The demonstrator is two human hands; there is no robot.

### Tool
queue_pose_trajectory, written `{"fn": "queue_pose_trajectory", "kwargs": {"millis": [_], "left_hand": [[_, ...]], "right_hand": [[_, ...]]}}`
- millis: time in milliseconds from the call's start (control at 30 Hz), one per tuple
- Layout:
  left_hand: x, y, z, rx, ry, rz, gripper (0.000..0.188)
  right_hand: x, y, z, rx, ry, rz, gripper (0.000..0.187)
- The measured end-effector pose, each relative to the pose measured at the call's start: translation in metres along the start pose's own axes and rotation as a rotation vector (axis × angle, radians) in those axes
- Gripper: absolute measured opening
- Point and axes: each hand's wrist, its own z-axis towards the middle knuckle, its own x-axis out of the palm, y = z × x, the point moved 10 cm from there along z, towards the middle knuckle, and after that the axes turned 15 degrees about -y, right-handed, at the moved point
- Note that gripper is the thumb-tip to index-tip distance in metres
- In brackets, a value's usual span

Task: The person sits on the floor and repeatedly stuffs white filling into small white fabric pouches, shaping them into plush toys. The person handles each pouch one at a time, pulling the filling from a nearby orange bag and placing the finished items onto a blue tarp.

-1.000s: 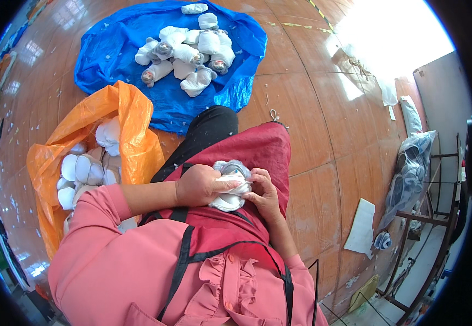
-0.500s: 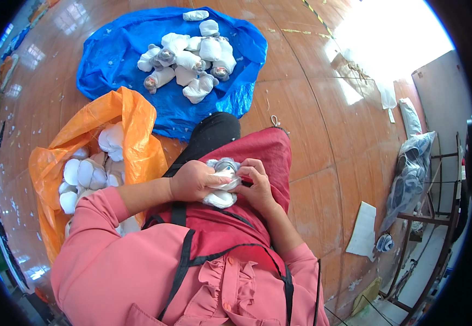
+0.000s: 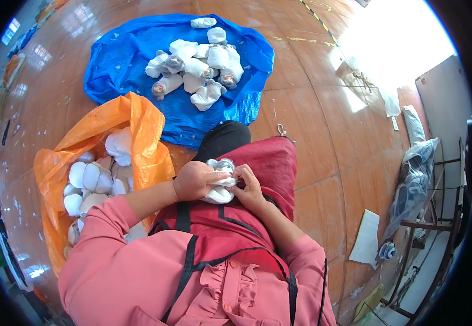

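Now the left hand (image 3: 193,181) is keeping its fingers clamped on a white-and-grey plush piece (image 3: 220,194) over the red apron (image 3: 271,163), near its left edge, apparently for steadiness; right-hand (image 3: 251,193) fingers are touching its right side, pinched or not, I can't tell. Tiled floor (image 3: 323,157) is stretching past the apron's right edge.

L hand (image 3: 191,181): closed on L edge of wht/gry soft pc (image 3: 218,194), w/ thumb on top
R hand (image 3: 249,193): touching pc's R edge, unclear if pinching
Red apron (image 3: 268,163): spread over lap, under both hands
Blue sheet (image 3: 119,68): on floor (image 3: 314,141), bearing wht/gry pcs (image 3: 197,68) approx mid to R, plus lone wht roll (image 3: 202,22) nr far edge
Orange bag (image 3: 151,133): open, nr sheet's near-L edge, holding wht rounded pcs (image 3: 91,176)
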Motion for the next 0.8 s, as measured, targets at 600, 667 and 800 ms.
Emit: {"fn": "queue_pose_trajectory", "kwargs": {"millis": [600, 667, 800], "left_hand": [[0.007, 0.026, -0.012, -0.196, -0.087, 0.230, 0.038], [0.001, 0.019, -0.005, -0.141, -0.113, 0.151, 0.037], [0.004, 0.020, -0.013, -0.095, -0.100, 0.174, 0.038]], "right_hand": [[0.001, -0.006, 0.000, 0.041, -0.079, -0.134, 0.035], [-0.003, 0.011, 0.007, -0.104, -0.097, -0.198, 0.034], [-0.003, 0.025, 0.012, -0.205, -0.085, -0.190, 0.034]]}}
